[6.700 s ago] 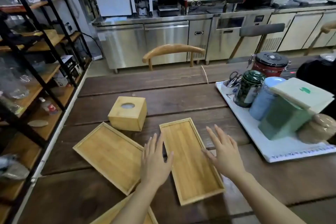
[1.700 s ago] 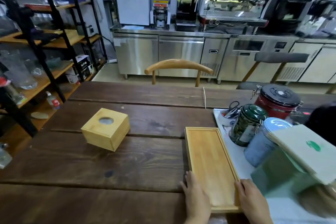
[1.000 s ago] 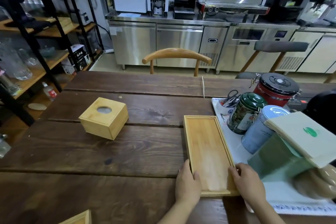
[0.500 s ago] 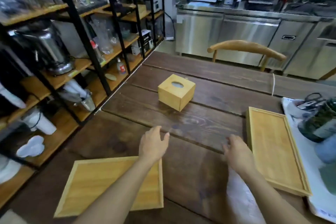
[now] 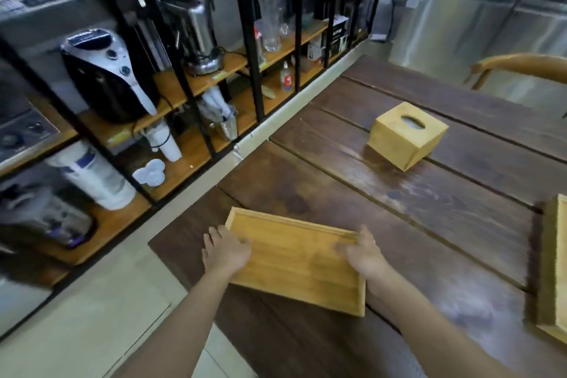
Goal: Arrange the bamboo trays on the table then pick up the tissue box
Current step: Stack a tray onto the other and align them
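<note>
A flat bamboo tray (image 5: 296, 258) lies near the left corner of the dark wooden table (image 5: 429, 202). My left hand (image 5: 225, 250) grips its left end and my right hand (image 5: 363, 255) grips its right end. A second bamboo tray (image 5: 553, 267) shows partly at the right edge of the view. The bamboo tissue box (image 5: 406, 134), a cube with an oval hole on top, stands farther back on the table, apart from both hands.
A black metal shelf rack (image 5: 184, 77) with appliances, cups and glassware runs along the table's left side, across a narrow strip of floor. A wooden chair back (image 5: 521, 66) stands beyond the far edge. The table's left corner (image 5: 153, 244) is close to my left hand.
The view has swung left. Both hands have moved from above the bare table onto the left tray and now hold its two ends. The right tray stays where it was placed.
</note>
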The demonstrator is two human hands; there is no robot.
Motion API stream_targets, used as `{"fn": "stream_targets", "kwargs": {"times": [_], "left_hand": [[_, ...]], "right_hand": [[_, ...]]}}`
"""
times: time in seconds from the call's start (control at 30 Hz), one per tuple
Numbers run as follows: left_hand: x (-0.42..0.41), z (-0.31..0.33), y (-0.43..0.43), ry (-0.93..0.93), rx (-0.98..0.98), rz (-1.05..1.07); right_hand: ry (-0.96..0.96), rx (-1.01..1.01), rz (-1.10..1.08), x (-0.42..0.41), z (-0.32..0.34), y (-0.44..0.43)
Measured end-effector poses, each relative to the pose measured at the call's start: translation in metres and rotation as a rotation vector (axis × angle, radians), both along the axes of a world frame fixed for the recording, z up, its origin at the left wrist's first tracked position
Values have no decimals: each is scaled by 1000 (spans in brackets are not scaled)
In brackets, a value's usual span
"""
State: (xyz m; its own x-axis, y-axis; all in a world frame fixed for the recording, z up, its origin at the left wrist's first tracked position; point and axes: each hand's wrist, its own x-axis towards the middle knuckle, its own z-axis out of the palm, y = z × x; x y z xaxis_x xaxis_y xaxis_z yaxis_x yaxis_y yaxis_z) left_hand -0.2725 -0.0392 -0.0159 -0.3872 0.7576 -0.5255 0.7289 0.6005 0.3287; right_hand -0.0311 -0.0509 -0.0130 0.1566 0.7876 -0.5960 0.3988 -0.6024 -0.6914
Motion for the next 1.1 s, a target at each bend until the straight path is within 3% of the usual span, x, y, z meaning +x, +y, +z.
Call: {"fn": "stream_targets", "kwargs": {"times": [0.17,0.3,0.43,0.53,0.67,0.87,0.93,1.0,1.1], "left_hand": [[5,12,14,-96,13,105],[1,20,18,-182,157,129],[15,45,32,-244,325,88],[33,68,51,-327,446,-33],[70,109,73,-667,425,-125],[128,137,86,-1331,-76,-395],[160,127,78,-1545,-176,-352],[202,114,63,-1759,-156,-239],[271,99,26,-1812,-86,-145]], "right_hand": [[212,-10,-298,3,1,0],[55,84,-353,18,3,-5],[-172,200,-242,40,14,-17],[-228,270,-176,63,27,-29],[-290,358,-224,99,41,-48],[-218,444,-582,154,57,-92],[-187,457,-641,167,59,-109],[-223,460,-686,180,60,-122],[-271,409,-751,203,57,-138]]}}
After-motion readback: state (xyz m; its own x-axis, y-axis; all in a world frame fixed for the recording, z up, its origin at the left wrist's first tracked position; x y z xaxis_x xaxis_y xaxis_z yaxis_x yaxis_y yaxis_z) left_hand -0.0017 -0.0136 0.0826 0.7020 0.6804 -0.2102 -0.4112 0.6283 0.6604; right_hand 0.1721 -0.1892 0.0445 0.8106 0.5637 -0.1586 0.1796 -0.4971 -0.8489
